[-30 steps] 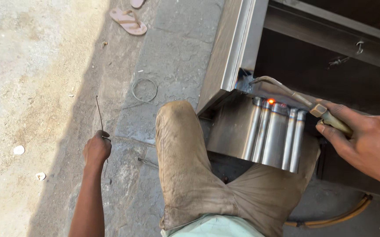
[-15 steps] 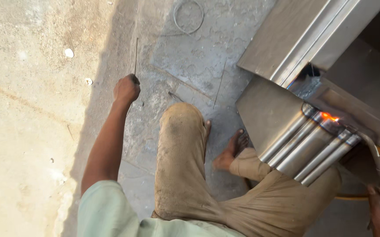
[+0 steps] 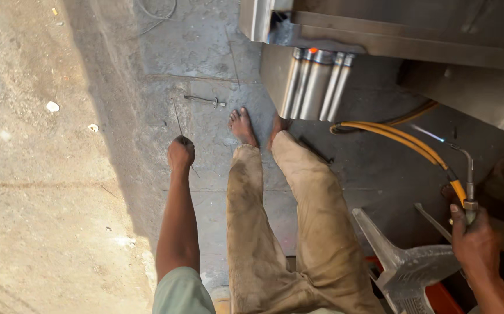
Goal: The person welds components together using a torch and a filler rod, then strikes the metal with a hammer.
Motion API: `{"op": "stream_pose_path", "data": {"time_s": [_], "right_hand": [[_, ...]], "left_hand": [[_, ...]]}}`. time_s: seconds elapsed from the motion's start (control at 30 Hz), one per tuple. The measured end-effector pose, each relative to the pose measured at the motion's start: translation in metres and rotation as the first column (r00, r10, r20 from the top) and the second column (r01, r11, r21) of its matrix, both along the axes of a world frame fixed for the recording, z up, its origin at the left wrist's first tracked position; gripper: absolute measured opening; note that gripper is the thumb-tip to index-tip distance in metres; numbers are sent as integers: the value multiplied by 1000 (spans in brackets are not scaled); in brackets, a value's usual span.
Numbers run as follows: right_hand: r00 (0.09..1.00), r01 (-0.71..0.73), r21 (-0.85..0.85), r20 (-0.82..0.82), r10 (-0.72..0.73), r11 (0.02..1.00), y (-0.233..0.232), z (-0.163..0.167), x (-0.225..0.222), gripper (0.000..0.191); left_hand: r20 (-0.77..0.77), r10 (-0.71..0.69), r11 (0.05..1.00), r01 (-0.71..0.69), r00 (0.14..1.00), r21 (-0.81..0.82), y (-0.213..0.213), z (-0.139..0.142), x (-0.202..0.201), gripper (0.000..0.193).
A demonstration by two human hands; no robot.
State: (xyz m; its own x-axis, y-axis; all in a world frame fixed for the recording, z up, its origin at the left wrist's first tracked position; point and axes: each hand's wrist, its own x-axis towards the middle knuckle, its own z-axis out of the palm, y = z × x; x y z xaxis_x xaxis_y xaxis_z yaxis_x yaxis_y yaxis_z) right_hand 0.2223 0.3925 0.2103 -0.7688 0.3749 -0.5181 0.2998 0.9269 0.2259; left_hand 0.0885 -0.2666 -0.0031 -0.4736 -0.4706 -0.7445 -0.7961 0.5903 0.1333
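Note:
My left hand (image 3: 180,152) is closed around a thin metal rod (image 3: 178,119) that points away from me over the concrete floor. At the lower right, my right hand (image 3: 477,237) grips the handle of a gas torch (image 3: 468,168). The torch's bent nozzle shows a small blue flame, and an orange hose (image 3: 400,138) runs from it. A row of shiny metal tubes (image 3: 317,83) stands under a stainless steel cabinet (image 3: 391,35), with an orange glowing spot at the top of one tube. My bare feet (image 3: 245,125) stand before the tubes.
A small metal tool (image 3: 206,100) lies on the floor ahead of my feet. A grey metal anvil-like block (image 3: 406,264) sits on something orange at the lower right. Wire loops (image 3: 156,9) lie at the top. Sunlit concrete (image 3: 36,174) spreads to the left.
I have risen from a crouch to standing, so the view is higher. My right hand has drawn the torch away from the tubes, down to the right. The left hand keeps the rod.

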Motion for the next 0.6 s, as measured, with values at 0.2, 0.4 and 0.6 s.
{"op": "stream_pose_path", "data": {"time_s": [0.2,0.4,0.6], "right_hand": [[977,35,405,177,-116,914,59,123,102,49],[970,226,254,-148,-193,940,122,170,137,52],[945,208,33,-264,-192,978,244,118,81,55]], "left_hand": [[-8,-68,997,68,998,47,23,80,21,15],[4,-142,990,142,990,-5,63,164,33,18],[-267,-250,967,229,931,-108,159,239,29,16]]}}
